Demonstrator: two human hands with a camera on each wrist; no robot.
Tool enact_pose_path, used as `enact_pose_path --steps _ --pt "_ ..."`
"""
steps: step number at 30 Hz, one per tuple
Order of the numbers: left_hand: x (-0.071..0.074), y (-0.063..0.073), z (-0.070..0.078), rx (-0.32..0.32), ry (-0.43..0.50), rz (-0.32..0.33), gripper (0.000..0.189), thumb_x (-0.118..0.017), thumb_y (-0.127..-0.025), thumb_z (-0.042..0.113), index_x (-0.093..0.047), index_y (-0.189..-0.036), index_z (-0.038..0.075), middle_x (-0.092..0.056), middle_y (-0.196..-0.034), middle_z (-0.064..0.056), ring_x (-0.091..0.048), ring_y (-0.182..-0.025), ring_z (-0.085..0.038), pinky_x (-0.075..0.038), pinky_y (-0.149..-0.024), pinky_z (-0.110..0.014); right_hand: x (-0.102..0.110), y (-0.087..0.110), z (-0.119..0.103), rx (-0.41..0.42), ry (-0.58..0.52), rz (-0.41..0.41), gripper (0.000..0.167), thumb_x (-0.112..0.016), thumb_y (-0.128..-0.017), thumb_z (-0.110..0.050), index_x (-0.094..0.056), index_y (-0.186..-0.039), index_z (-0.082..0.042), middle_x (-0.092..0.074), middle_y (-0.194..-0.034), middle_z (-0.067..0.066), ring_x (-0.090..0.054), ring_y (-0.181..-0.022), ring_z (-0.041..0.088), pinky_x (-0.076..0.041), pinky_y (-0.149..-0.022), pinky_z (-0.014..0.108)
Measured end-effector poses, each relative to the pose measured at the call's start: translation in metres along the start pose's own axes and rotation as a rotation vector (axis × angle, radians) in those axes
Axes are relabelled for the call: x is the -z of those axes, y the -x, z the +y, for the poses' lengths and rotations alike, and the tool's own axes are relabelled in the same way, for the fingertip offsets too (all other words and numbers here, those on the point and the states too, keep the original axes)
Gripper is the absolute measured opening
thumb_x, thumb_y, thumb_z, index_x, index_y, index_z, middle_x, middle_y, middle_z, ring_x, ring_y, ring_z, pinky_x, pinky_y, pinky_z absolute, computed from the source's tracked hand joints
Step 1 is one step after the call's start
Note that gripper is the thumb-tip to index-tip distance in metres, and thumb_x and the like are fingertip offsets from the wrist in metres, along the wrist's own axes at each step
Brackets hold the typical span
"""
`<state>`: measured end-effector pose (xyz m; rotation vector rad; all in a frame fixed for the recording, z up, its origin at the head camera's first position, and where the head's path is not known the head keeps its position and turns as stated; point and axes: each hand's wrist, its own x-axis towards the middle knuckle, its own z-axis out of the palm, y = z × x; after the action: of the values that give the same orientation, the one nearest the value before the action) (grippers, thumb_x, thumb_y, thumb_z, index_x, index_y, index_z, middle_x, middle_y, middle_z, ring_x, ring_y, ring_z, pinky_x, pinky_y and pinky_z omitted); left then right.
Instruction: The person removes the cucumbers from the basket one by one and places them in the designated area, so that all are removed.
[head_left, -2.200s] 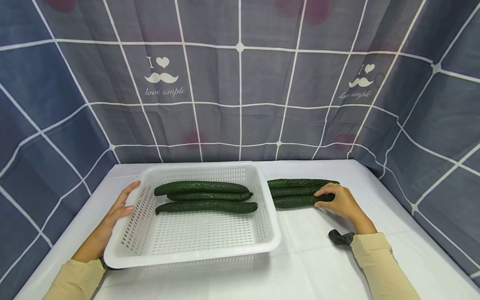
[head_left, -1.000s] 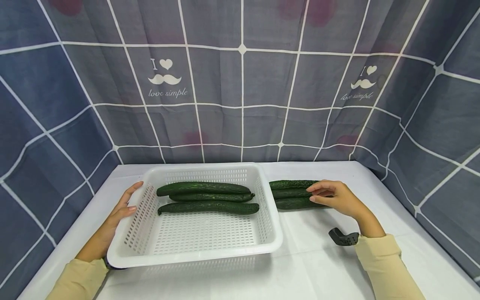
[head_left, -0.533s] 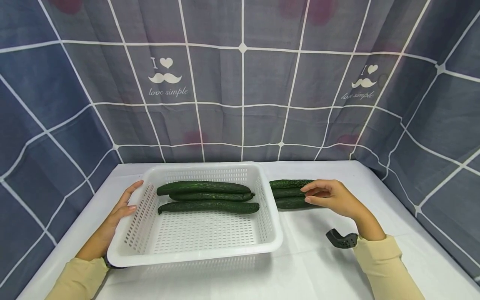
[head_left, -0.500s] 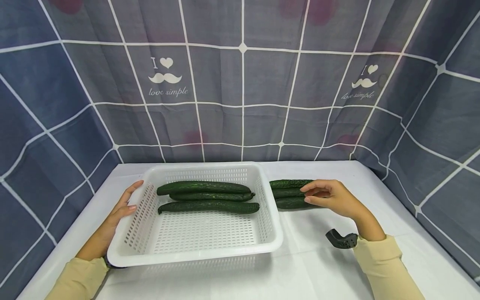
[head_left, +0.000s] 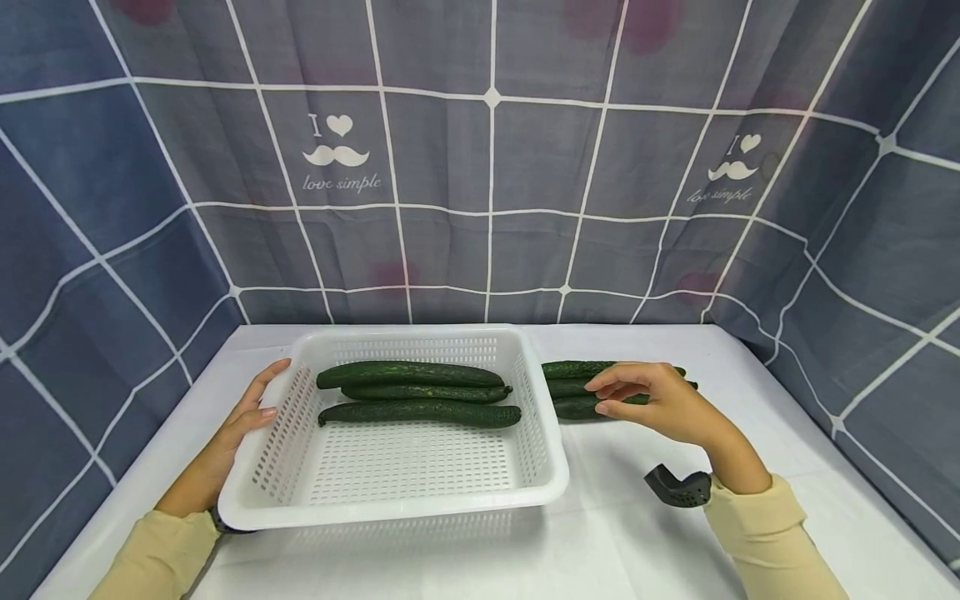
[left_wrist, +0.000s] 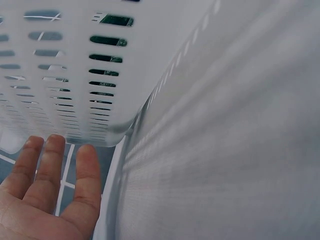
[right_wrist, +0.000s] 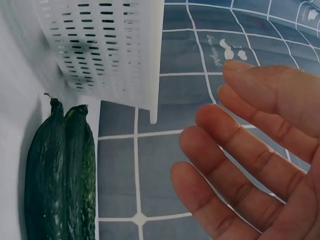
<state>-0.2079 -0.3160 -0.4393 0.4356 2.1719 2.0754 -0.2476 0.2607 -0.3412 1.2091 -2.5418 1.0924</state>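
A white perforated plastic basket [head_left: 420,508] holds three long dark green cucumbers [head_left: 420,412] lying side by side. My left hand [head_left: 232,437] rests against its left rim; in the left wrist view the fingers [left_wrist: 87,185] are extended beside the slotted wall. Just right of the basket, three more cucumbers [head_left: 573,408] lie on the white cloth, partly hidden behind my right hand [head_left: 667,404]. That hand hovers above them with loosely bent fingers and nothing between thumb and fingertips. In the right wrist view its fingers [right_wrist: 220,165] show apart from these cucumbers [right_wrist: 47,175].
A white cloth [head_left: 600,533] covers the table. Grey-blue checked curtains [head_left: 435,250] enclose the back and both sides. A black wrist camera [head_left: 678,486] sticks out from the right wrist, near the beige sleeve [head_left: 765,533].
My right hand has come off the right part of the loose cucumbers and moved left over them, towards the basket. The left hand keeps its place at the rim; the cucumbers have not moved.
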Motion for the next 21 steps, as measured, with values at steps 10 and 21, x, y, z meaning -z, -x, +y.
enact_pose_path --steps 10,21 --pt "-0.004 -0.002 0.001 -0.028 -0.005 0.005 0.068 -0.036 -0.108 0.022 -0.016 -0.169 0.045 -0.011 -0.169 -0.003 -0.042 -0.135 -0.015 -0.047 -0.094 -0.046 -0.001 -0.021 0.001 0.020 -0.127 -0.135 0.022 -0.077 -0.096 0.004 -0.077 -0.117 -0.001 -0.079 -0.110 0.004 -0.075 -0.097 0.010 -0.060 -0.089 0.031" --pt "-0.003 -0.001 -0.001 -0.042 0.011 0.002 0.068 -0.036 -0.108 0.021 -0.017 -0.169 0.044 -0.015 -0.167 0.001 -0.041 -0.135 -0.014 -0.046 -0.095 -0.047 -0.005 -0.051 -0.006 -0.067 -0.281 -0.383 0.025 -0.077 -0.098 -0.003 -0.074 -0.121 0.005 -0.076 -0.113 0.015 -0.074 -0.103 0.025 -0.058 -0.094 0.034"
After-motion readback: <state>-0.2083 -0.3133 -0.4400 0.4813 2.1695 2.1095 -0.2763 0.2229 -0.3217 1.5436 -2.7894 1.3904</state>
